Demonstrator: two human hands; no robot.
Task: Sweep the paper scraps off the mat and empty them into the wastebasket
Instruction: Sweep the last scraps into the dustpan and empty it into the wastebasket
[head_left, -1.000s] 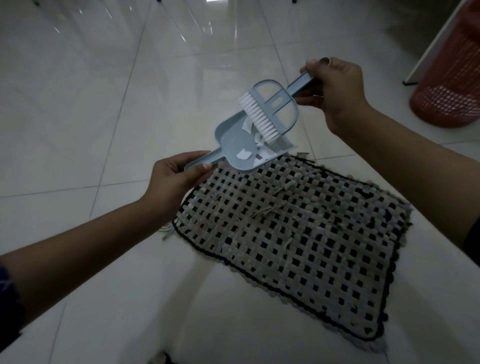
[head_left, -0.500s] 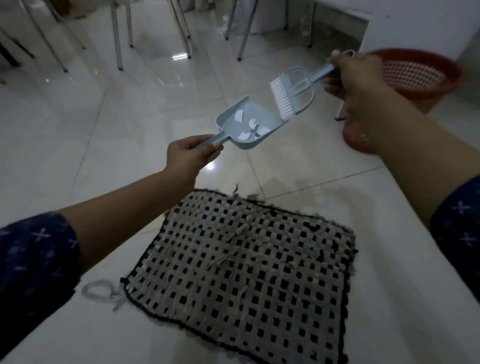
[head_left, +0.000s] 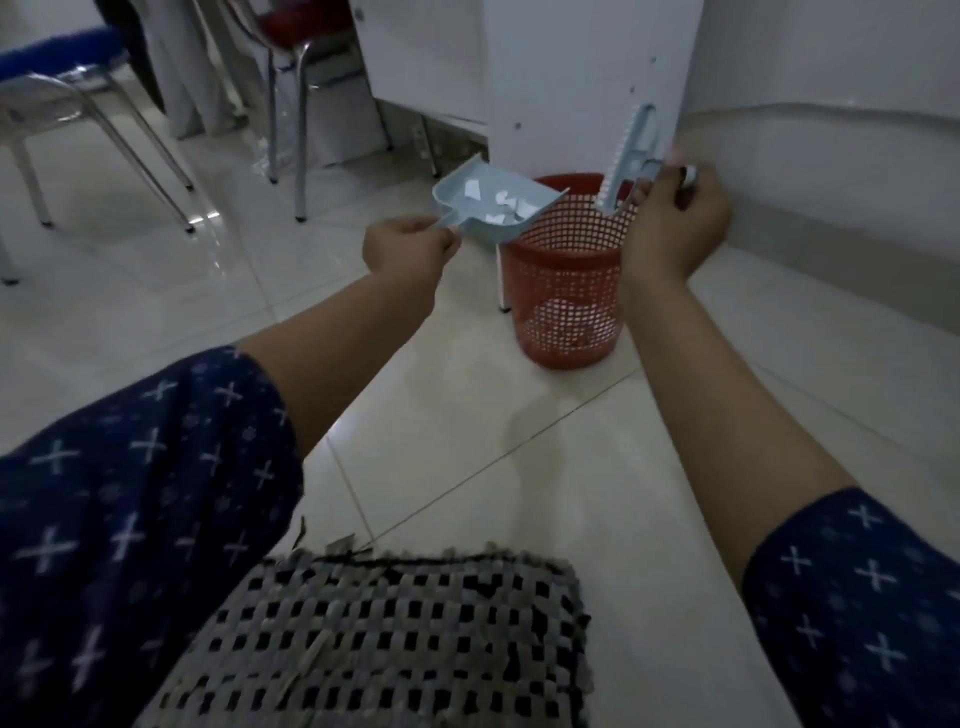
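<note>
My left hand (head_left: 410, 249) grips the dustpan (head_left: 451, 195), paper scraps (head_left: 506, 203) inside, mid-frame at the rim of the red wastebasket (head_left: 566, 291). My right hand (head_left: 675, 223) holds the brush (head_left: 631, 150), seemingly upright.

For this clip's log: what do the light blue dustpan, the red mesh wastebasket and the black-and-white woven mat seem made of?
Light blue dustpan: smooth moulded plastic, thin one-piece walls, faint sheen. Red mesh wastebasket: rigid plastic, shown by its even moulded grid of holes. Black-and-white woven mat: interlaced flat strips, likely fabric given the frayed edge, though blur leaves it open.
</note>
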